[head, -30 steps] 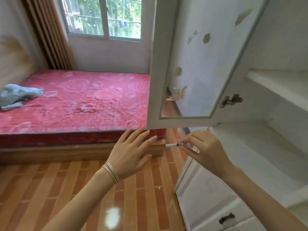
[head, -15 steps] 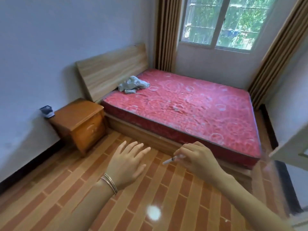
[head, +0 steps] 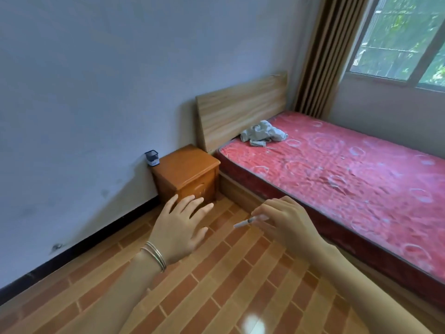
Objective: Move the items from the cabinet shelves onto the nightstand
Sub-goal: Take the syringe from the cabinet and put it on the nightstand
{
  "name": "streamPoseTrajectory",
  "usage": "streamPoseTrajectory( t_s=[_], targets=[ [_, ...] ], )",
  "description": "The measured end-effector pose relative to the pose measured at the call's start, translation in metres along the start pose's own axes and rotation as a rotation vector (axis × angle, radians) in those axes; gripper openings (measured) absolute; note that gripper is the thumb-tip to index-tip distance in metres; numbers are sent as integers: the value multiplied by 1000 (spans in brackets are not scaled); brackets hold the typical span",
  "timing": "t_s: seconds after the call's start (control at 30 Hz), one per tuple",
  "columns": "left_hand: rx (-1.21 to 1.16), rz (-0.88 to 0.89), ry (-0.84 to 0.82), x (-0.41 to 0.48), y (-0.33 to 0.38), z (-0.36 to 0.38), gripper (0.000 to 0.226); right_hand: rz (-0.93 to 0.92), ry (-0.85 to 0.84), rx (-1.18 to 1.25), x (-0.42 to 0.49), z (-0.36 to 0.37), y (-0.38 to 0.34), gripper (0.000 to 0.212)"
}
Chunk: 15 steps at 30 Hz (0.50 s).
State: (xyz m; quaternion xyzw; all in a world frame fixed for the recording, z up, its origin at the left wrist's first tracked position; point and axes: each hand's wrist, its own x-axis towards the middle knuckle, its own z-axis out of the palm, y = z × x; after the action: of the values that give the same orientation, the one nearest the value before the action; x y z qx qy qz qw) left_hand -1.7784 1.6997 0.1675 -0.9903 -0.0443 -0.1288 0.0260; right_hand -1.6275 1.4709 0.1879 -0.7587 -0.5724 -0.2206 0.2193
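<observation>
Obs.: a slim white pen with a dark band (head: 250,221) is pinched at one end by the fingertips of the right hand (head: 286,227), centre of the frame, over the brown brick-pattern tiled floor (head: 216,297). The left hand (head: 178,232) is held flat, fingers spread and relaxed, grasping nothing. The small orange-brown wooden nightstand (head: 185,165) is seen left of centre, well apart from both hands, beside the bed with the red patterned mattress (head: 349,179).

Risks (judged):
- The pen is gripped near its end only, so a slip onto the hard tiles is possible during the carry.
- A round pen laid on the flat top may roll off an edge unless it is set down well inboard.
- The small dark mesh cup with a white label (head: 152,159), at the nightstand's rear corner by the wall, could be knocked on approach.

Not resolved:
- The cabinet is out of frame, so the remaining items cannot be counted.
- Whether the cup stands on the top or behind it cannot be told.
- The pen's gripped end is hidden by the fingers.
- The nightstand front is partly covered by the left hand.
</observation>
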Motion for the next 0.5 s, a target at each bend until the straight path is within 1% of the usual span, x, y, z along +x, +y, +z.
streamPoseTrajectory(
  t_s=[0.1,0.3,0.4,0.5],
  targets=[
    [-8,-73,7,-1,-25,10,52,-62,14,39,29,28,1,19],
    [-2,-194,-26,5,-62,48,50,-189,-44,103,77,91,29,19],
    [29,-250,-31,32,-88,61,50,-252,-49,121,111,119,56,15],
    [60,-304,-29,72,-116,63,51,-296,-50,127,158,143,91,18]
  ],
)
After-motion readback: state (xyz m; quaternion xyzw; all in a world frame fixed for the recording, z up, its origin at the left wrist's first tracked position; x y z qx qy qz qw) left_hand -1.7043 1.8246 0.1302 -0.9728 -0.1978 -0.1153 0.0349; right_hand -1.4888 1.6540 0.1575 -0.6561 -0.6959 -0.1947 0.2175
